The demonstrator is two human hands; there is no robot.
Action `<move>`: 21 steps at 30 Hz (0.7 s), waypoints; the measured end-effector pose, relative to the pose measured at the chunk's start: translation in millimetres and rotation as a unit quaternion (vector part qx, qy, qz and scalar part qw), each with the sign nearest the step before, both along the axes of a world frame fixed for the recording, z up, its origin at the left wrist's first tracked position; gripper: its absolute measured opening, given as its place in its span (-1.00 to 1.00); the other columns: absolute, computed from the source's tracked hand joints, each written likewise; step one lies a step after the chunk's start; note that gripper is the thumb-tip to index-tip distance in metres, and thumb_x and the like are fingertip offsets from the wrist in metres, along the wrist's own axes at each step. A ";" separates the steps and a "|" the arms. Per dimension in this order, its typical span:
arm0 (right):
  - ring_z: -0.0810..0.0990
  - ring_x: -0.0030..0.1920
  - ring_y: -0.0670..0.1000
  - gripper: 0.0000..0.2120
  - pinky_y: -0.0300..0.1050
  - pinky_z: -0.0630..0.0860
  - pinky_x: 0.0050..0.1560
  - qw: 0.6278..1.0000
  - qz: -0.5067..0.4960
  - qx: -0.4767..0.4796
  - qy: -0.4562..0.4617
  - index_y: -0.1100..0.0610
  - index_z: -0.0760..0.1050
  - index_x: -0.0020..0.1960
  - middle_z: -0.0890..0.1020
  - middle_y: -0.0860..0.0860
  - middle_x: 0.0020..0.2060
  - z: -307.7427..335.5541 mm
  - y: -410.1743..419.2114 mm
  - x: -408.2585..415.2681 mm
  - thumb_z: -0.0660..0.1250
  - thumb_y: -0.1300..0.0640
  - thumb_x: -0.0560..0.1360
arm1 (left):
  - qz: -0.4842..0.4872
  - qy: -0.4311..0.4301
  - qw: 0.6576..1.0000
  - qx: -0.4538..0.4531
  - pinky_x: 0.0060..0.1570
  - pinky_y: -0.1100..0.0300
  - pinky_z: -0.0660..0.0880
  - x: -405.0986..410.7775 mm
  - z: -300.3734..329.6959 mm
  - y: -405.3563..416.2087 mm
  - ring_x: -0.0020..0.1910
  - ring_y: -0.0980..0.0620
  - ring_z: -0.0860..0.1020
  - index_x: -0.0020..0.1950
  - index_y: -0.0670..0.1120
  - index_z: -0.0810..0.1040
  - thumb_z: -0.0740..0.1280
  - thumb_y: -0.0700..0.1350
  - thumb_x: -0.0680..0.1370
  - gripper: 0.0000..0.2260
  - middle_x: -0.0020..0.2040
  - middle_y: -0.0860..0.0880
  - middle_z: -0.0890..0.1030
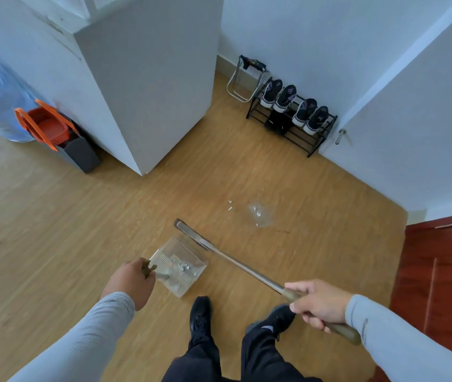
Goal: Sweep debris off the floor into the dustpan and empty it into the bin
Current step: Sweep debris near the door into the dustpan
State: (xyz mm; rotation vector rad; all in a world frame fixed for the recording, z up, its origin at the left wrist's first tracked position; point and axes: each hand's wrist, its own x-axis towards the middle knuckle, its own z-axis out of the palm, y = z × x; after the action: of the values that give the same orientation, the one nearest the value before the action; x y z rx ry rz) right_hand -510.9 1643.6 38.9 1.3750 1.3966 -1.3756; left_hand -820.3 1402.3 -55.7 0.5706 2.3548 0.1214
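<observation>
A clear dustpan (pixel 179 264) sits on the wood floor (pixel 81 221) just ahead of the person's shoes, white scraps lying inside it. More debris (pixel 257 213) lies beyond the dustpan, toward the shoe rack (pixel 292 119). The left hand (pixel 131 282) grips the dustpan's handle; the right hand (pixel 320 304) is curled round the broom (pixel 246 268) handle, its head beside the dustpan.

bright, even daylight with soft shadows; wide-angle bending at the edges, slight overall softness.
</observation>
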 end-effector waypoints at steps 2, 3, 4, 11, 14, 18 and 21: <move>0.41 -0.52 -0.05 -0.35 -0.17 0.39 -0.48 0.999 -0.008 0.031 -0.001 -0.10 0.21 0.58 0.55 0.05 -0.36 12.8 0.4 16.6 0.30 0.17 0.54 | -0.008 -0.002 1.000 0.008 -0.13 0.16 0.47 2.0 8.7 9.7 -0.10 0.00 0.51 0.32 -0.01 0.52 0.26 -0.02 0.59 -0.70 0.13 -0.01 0.59; 0.40 -0.52 -0.05 -0.35 -0.17 0.39 -0.48 0.999 -0.015 0.048 0.000 -0.10 0.20 0.59 0.55 0.06 -0.35 18.3 0.8 23.7 0.29 0.17 0.55 | -0.014 -0.002 1.000 0.013 -0.12 0.16 0.46 2.9 12.5 16.1 -0.10 0.01 0.50 0.32 -0.01 0.52 0.26 -0.02 0.59 -0.69 0.14 -0.01 0.59; 0.40 -0.52 -0.05 -0.36 -0.17 0.39 -0.48 0.998 -0.022 0.066 0.000 -0.10 0.20 0.59 0.55 0.07 -0.35 21.8 1.4 30.8 0.28 0.16 0.56 | -0.023 -0.002 1.000 0.018 -0.12 0.17 0.46 3.7 15.9 22.9 -0.11 0.01 0.49 0.32 -0.01 0.52 0.26 -0.02 0.59 -0.69 0.14 -0.01 0.60; 0.40 -0.52 -0.04 -0.37 -0.19 0.40 -0.48 0.984 -0.061 0.167 -0.014 -0.06 0.21 0.60 0.52 -0.05 -0.52 21.4 13.9 74.6 0.21 0.18 0.55 | -0.096 -0.004 0.995 0.030 -0.14 0.18 0.48 20.7 23.8 79.6 -0.11 0.02 0.53 0.31 0.02 0.52 0.26 0.00 0.59 -0.70 0.09 0.02 0.57; 0.44 -0.51 -0.03 -0.40 -0.19 0.44 -0.46 0.982 -0.039 0.181 -0.022 -0.04 0.23 0.59 0.55 -0.05 -0.47 14.9 38.7 78.0 0.18 0.18 0.55 | -0.114 -0.013 0.993 0.026 -0.05 0.14 0.55 29.7 15.1 104.1 -0.06 0.01 0.55 0.36 0.04 0.50 0.25 0.02 0.59 -0.67 0.17 0.01 0.55; 0.42 -0.48 0.03 -0.60 -0.17 0.43 -0.43 0.981 0.013 0.191 -0.025 0.06 0.49 0.33 0.50 0.04 -0.38 -11.0 95.1 61.3 0.16 0.22 0.52 | -0.128 -0.007 0.992 0.016 -0.03 0.14 0.54 40.0 3.3 135.7 -0.02 0.02 0.53 0.35 0.06 0.50 0.24 0.05 0.60 -0.68 0.19 0.04 0.54; 0.55 -0.41 0.03 -0.50 -0.13 0.52 -0.37 0.976 0.070 0.205 -0.024 -0.11 0.40 0.44 0.62 -0.02 -0.25 -38.1 139.4 35.7 0.17 0.15 0.52 | -0.116 -0.004 0.993 0.006 -0.01 0.10 0.57 46.0 -3.9 154.3 0.00 -0.01 0.57 0.34 0.07 0.50 0.24 0.05 0.59 -0.68 0.19 0.04 0.55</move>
State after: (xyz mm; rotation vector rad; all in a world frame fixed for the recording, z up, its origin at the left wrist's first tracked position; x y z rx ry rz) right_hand -475.2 1783.0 0.7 1.5182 1.7780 -0.9892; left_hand -774.3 1556.5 -59.6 0.8411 2.2627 0.0311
